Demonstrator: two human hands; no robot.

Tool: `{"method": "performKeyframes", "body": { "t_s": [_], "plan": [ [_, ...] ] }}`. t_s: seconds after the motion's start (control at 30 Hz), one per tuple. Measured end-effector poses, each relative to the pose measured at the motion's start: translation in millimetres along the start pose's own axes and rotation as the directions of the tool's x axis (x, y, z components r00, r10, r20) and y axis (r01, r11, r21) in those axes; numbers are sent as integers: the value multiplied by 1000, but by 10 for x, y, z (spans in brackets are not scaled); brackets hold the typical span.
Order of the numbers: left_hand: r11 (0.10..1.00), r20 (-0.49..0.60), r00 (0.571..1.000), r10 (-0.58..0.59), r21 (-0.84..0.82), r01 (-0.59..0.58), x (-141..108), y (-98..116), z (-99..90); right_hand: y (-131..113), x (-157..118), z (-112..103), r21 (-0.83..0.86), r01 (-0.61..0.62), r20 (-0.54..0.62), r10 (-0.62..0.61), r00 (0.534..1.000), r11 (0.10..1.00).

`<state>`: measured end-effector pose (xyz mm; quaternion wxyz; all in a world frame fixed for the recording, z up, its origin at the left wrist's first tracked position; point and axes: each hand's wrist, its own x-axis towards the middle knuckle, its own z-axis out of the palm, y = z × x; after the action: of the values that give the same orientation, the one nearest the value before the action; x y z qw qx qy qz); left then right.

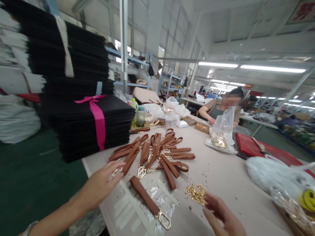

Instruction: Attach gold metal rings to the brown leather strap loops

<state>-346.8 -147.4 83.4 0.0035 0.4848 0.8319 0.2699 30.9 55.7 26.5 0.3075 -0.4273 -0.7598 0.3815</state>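
Observation:
My left hand reaches over the table's left edge, fingers stretched out beside a gold ring clasp on one of the brown straps. My right hand is at the near right, thumb and fingers apart, right by a small heap of gold metal pieces. Between my hands a single brown strap lies slantwise with a gold oval ring at its near end. Behind it several brown straps with gold clasps are piled loosely.
Tall stacks of black sheets stand on the left, one tied with a pink ribbon. Bottles and plastic bags stand at the back. Across the table sits another person behind a bag of gold parts. Plastic bags edge the right.

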Motion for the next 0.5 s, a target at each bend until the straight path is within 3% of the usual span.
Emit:
{"method": "performKeyframes", "body": {
  "t_s": [0.1,0.23,0.37,0.5],
  "plan": [
    [991,-18,999,26,131,-24,383,-181,17,-324,585,147,-257,226,58,-219,974,940],
    [983,27,999,29,180,-34,766,-390,120,-643,1444,350,-559,430,239,-359,902,709],
    [981,21,999,45,186,-48,899,-677,364,-885,2220,646,-587,531,375,-375,848,611],
    [977,-83,990,118,190,-100,849,-911,618,-1058,2867,1098,-583,591,478,-352,804,557]
  ]
}}
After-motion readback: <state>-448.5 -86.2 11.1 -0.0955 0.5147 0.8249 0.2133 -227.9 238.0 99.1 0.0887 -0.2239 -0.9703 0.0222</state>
